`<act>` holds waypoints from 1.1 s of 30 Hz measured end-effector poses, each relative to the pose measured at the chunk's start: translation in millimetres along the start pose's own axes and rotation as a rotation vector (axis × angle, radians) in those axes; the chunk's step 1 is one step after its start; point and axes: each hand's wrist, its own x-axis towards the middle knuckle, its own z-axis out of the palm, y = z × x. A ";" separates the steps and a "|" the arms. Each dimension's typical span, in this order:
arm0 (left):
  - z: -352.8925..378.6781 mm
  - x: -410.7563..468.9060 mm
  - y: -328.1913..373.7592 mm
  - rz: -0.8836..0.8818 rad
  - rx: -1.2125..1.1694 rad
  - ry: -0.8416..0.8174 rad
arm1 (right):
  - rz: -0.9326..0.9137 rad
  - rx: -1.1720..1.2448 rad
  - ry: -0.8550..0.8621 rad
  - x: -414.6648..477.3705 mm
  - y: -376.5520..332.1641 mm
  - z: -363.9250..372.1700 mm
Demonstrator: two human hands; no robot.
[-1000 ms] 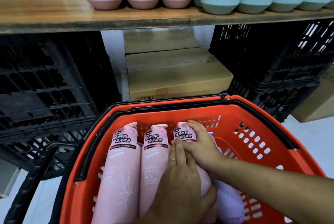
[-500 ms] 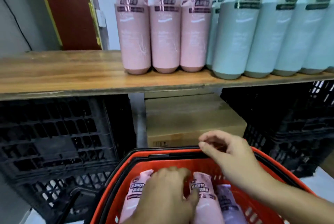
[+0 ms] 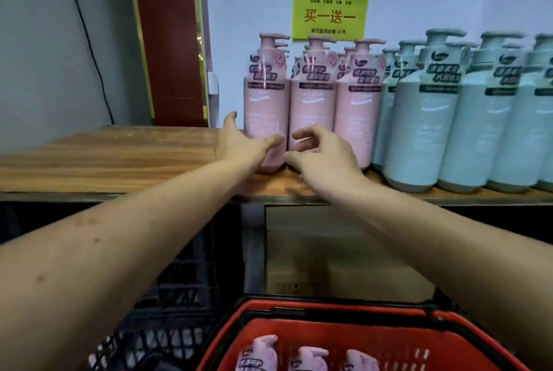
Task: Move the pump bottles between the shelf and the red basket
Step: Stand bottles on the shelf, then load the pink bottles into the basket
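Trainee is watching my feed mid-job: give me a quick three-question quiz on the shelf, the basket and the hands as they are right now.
1. True or false: the left hand and the right hand are both up at the brown wooden shelf, not down in the red plastic basket.
2. How many pink pump bottles show in that basket? A: one. B: three. C: six.
3. Fill in: seen from the head camera, the pale mint-green pump bottles stand to the ___ of the upright pink bottles on the shelf.
Key: 1 true; 2 B; 3 right.
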 end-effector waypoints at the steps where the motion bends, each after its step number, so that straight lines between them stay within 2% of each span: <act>1: 4.3 4.6 -1.8 -0.030 -0.039 -0.049 | 0.010 -0.014 0.016 4.3 1.0 4.1; 4: 11.2 4.6 -8.9 -0.028 -0.085 -0.106 | 0.057 -0.025 0.009 9.7 7.7 12.9; 8: 0.9 0.2 -6.2 0.055 0.020 -0.113 | 0.073 0.048 0.008 9.3 14.3 17.3; 13: -22.4 -27.8 2.4 0.185 0.062 -0.252 | -0.006 0.287 -0.025 -1.0 -2.2 18.6; 16: -32.4 -47.0 3.4 0.246 0.019 -0.249 | -0.131 0.272 -0.034 -5.1 -18.3 17.7; 19: -41.4 -64.5 7.6 0.258 -0.008 -0.209 | -0.253 0.255 0.016 -4.3 -28.7 15.2; 22: -46.7 -77.2 12.5 0.268 0.027 -0.170 | -0.295 0.261 0.072 -6.0 -39.6 10.6; 27: -39.4 -99.8 10.9 0.182 0.078 -0.202 | -0.243 0.264 0.097 -13.7 -36.7 2.1; 33: -30.5 -141.2 15.1 0.203 0.045 -0.282 | -0.204 0.209 0.158 -54.2 -24.2 -29.8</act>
